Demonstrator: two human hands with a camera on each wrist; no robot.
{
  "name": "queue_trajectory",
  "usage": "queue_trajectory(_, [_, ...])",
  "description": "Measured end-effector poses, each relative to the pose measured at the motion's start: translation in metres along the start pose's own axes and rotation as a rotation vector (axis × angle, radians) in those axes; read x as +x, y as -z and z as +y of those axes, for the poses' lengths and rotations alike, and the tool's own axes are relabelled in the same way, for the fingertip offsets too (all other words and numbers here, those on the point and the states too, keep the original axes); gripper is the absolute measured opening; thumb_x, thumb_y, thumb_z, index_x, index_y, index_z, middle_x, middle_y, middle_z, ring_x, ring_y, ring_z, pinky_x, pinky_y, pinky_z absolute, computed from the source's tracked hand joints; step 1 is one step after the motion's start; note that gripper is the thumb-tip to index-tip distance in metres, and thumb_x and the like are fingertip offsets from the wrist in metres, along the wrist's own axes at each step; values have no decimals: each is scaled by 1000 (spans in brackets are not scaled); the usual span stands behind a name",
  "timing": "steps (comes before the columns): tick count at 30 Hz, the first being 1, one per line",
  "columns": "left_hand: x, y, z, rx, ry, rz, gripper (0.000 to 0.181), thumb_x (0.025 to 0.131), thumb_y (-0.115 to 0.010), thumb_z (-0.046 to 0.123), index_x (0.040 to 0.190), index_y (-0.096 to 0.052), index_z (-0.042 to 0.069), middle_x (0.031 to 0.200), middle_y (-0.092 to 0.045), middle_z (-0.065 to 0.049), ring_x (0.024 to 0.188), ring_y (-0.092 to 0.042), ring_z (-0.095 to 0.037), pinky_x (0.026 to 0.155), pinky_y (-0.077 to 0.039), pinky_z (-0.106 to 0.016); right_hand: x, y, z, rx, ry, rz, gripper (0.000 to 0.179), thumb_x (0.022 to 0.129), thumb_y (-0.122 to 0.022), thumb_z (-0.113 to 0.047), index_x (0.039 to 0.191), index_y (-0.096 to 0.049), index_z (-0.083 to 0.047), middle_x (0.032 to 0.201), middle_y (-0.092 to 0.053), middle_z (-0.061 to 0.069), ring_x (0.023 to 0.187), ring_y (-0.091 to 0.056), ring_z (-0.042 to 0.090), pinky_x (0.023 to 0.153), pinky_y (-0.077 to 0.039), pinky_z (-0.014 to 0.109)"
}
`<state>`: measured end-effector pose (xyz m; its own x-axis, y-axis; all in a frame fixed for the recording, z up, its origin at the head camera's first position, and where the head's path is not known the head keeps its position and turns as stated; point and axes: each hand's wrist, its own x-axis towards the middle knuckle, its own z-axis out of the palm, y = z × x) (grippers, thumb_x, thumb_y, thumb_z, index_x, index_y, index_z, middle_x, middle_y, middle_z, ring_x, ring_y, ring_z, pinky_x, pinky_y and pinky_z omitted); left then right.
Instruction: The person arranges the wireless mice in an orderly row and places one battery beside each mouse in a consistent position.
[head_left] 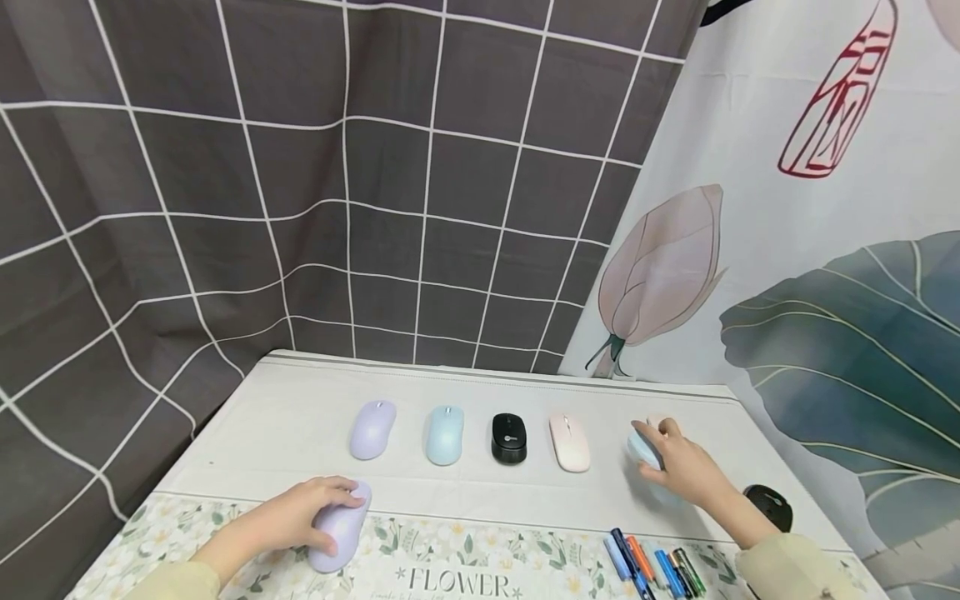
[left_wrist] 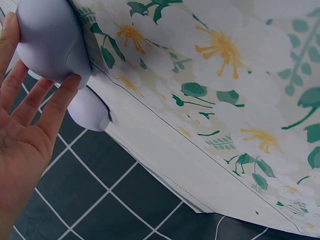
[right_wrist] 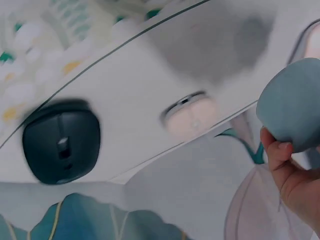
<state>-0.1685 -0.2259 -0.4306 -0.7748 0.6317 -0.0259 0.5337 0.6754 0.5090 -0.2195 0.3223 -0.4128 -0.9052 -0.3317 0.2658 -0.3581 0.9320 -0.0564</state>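
Observation:
My left hand (head_left: 288, 512) grips a purple computer mouse (head_left: 345, 533) on the flowered strip at the front left. Thumb and fingers hold its sides in the left wrist view, with a second purple mouse (left_wrist: 89, 109) beyond it. On the right, my right hand (head_left: 688, 468) pinches a light blue mouse (head_left: 642, 450) by its sides. It is held above the white surface, and a blurred shadow lies below in the right wrist view. Near that hand are a pink mouse (right_wrist: 192, 120), mostly hidden by the hand in the head view, and a black mouse (head_left: 768, 507).
Along the back stand a purple mouse (head_left: 372, 429), a light blue one (head_left: 445, 435), a black one (head_left: 509, 438) and a pink one (head_left: 570, 442). Several pens (head_left: 652, 567) lie at the front right. A dark checked curtain (head_left: 390, 167) hangs behind the table (head_left: 277, 433).

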Motion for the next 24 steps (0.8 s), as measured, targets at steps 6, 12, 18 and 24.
queue_trajectory(6, [1,0,1,-9,14,-4,60,68,-78,33,119,-63,6,128,-54,-24,114,-50,-49,89,-44,-61,4,1,-14,10,-37,64,60,76,-74,-25,124,-54,3,112,-56,25,71,-62,28,55,-53,39])
queue_trajectory(12, [1,0,0,-22,8,-2,59,68,-78,31,119,-63,5,128,-54,-24,113,-50,-50,87,-46,-61,8,4,-25,46,-62,78,56,77,-72,-25,123,-55,2,107,-60,25,68,-63,31,52,-53,42])
queue_trajectory(18, [1,0,-1,-19,-12,0,60,69,-77,34,119,-63,5,127,-54,-25,112,-50,-50,86,-46,-61,11,0,-40,102,-126,84,51,79,-71,-24,122,-56,0,102,-60,26,61,-60,28,48,-51,40])
queue_trajectory(24, [1,-1,0,-19,-6,2,60,68,-77,32,119,-63,4,128,-54,-25,112,-50,-50,87,-46,-61,19,-6,-60,192,-187,104,54,81,-70,-25,124,-55,2,103,-57,30,61,-59,27,49,-53,37])
